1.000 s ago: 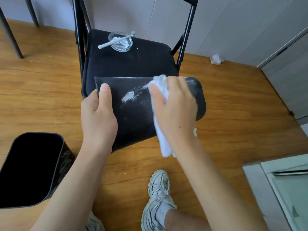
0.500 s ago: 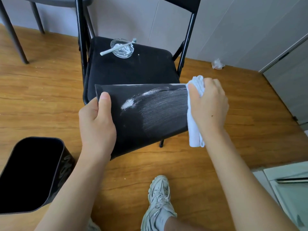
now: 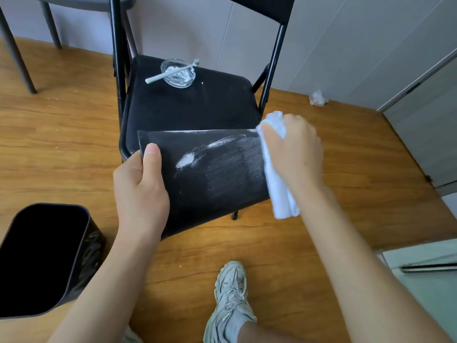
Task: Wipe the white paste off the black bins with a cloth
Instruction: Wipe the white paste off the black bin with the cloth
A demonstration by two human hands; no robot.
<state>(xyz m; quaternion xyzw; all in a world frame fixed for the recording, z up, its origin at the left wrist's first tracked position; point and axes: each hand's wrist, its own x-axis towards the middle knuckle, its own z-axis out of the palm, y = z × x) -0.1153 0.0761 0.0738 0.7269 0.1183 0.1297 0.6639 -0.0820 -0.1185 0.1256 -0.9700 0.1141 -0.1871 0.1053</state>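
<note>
White paste sits in a thick smear on the upturned side of the black bin you hold over the front of the folding chair, with a thinner streaked haze spreading from it toward the bin's far end. Your left hand grips the near edge, thumb laid flat on the top face, fingers hidden beneath. Your right hand is closed round the folded white cloth, which presses on the bin's right end, its loose tail hanging below your palm. You look to be mid-wipe on this first bin, the job partly done: the haze is thin, the blob is not. The next pass probably calls for bringing the cloth back to that blob with firm pressure, perhaps on a clean fold so you lift paste rather than spread it. A second bin stands on the wooden floor by your left arm, well apart; whether it carries paste you cannot tell from here.
</note>
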